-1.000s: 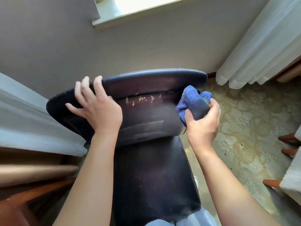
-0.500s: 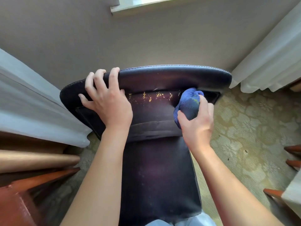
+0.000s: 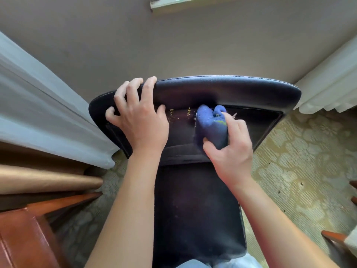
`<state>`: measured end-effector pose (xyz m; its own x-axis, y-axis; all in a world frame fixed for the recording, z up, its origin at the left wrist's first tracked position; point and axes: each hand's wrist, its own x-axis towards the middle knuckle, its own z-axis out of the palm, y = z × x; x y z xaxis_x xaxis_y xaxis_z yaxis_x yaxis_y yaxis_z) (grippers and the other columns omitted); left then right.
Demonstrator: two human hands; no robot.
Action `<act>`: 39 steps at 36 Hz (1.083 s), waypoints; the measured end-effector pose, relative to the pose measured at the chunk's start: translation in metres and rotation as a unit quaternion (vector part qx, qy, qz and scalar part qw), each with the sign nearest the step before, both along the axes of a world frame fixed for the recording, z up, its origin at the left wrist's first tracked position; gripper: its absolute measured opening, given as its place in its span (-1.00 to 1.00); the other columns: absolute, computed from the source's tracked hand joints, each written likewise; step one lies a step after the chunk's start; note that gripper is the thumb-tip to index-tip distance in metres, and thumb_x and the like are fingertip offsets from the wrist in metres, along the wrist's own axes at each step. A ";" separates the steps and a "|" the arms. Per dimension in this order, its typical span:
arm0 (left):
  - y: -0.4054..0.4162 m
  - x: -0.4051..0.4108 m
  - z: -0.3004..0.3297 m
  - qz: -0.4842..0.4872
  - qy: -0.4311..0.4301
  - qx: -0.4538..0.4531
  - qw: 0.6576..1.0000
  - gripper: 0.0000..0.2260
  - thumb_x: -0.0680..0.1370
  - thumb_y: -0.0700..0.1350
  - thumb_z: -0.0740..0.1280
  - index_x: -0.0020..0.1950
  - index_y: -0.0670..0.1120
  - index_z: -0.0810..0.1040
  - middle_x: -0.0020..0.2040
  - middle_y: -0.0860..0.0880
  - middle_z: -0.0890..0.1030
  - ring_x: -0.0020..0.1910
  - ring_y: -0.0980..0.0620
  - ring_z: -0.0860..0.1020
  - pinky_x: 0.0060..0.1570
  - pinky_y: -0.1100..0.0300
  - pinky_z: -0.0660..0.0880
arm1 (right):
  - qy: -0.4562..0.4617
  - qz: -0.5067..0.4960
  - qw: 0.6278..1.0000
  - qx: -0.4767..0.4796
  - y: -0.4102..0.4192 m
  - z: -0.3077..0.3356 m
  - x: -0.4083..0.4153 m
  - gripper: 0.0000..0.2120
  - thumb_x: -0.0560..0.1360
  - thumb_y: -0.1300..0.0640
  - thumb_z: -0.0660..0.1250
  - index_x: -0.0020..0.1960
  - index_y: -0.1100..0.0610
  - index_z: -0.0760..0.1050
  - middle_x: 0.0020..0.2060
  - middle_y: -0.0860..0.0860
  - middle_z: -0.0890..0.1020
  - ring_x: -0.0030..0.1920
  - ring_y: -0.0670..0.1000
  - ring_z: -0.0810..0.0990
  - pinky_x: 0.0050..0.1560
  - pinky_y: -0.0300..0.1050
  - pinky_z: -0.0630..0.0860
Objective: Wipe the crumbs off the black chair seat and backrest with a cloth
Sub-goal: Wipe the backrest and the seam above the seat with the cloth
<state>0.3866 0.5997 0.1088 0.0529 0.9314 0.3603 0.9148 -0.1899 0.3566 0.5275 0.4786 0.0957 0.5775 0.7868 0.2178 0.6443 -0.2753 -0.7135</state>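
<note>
At the far left a pale curtain (image 3: pixel 38 105) hangs down, and below it stands a reddish-brown wooden piece of furniture (image 3: pixel 25 238), of which only a corner is visible. The left hand (image 3: pixel 138 117) rests on the left part of the black chair backrest (image 3: pixel 222 89); its fingers are spread and bent over the padded top edge, and the thumb lies on the inner face, so the hand grips the backrest. Just right of this thumb, small yellow crumbs (image 3: pixel 174 115) are scattered on the inner face of the backrest, under the top edge. Next to them is the blue cloth (image 3: pixel 211 124), bunched into a ball and pressed against the backrest near its middle; a greenish smear on the cloth is possibly crumbs, but this is not clear. The right hand (image 3: pixel 230 149) holds the cloth from below, with thumb and fingers curled around it. Under both forearms the black chair seat (image 3: pixel 197 219) stretches toward the camera. Right of the chair lies a patterned yellowish carpet (image 3: pixel 301 161), and a white curtain (image 3: pixel 332 80) hangs at the upper right.
</note>
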 end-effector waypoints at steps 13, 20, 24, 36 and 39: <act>0.006 -0.055 -0.013 0.092 -0.202 -0.038 0.974 -0.50 0.51 -0.13 0.31 0.46 0.10 0.46 0.50 -0.14 0.32 0.49 -0.21 0.31 0.38 -0.10 0.31 | -0.002 -0.117 0.992 0.046 -0.017 0.003 0.017 -0.33 0.32 0.10 0.47 0.41 0.19 0.42 0.10 0.15 0.49 0.06 0.01 0.48 0.04 -0.34 0.31; 0.009 -0.061 -0.022 0.058 -0.237 -0.032 0.969 -0.51 0.53 -0.13 0.35 0.47 0.02 0.46 0.44 -0.18 0.34 0.39 -0.19 0.37 0.39 0.25 0.19 | -0.025 -0.092 0.995 -0.008 0.012 -0.011 -0.008 -0.29 0.36 0.04 0.50 0.46 0.05 0.35 0.19 0.08 0.44 0.21 0.10 0.49 0.06 0.02 0.48; 0.012 -0.065 -0.024 0.051 -0.222 -0.029 0.973 -0.52 0.53 -0.19 0.33 0.46 0.05 0.47 0.43 -0.16 0.36 0.35 -0.21 0.38 0.41 0.08 0.29 | -0.039 -0.087 0.995 -0.014 0.024 -0.015 -0.020 -0.29 0.36 0.04 0.50 0.47 0.11 0.36 0.14 0.12 0.44 0.13 0.16 0.52 0.01 0.10 0.53; 0.017 -0.071 -0.029 0.042 -0.231 -0.010 0.972 -0.49 0.53 -0.31 0.29 0.42 0.09 0.53 0.35 -0.14 0.42 0.27 -0.17 0.41 0.30 0.28 0.22 | -0.100 0.027 0.994 -0.035 0.047 -0.014 -0.066 -0.33 0.29 0.05 0.46 0.39 0.09 0.46 0.00 0.07 0.44 -0.04 0.17 0.55 -0.26 -0.12 0.33; 0.019 -0.076 -0.029 0.037 -0.238 -0.014 0.971 -0.48 0.52 -0.32 0.27 0.41 0.10 0.54 0.33 -0.11 0.43 0.25 -0.14 0.42 0.29 0.29 0.23 | -0.116 0.077 0.989 -0.050 0.051 -0.012 -0.082 -0.35 0.26 0.08 0.48 0.35 0.03 0.47 -0.02 0.00 0.43 -0.09 0.08 0.51 -0.31 -0.16 0.29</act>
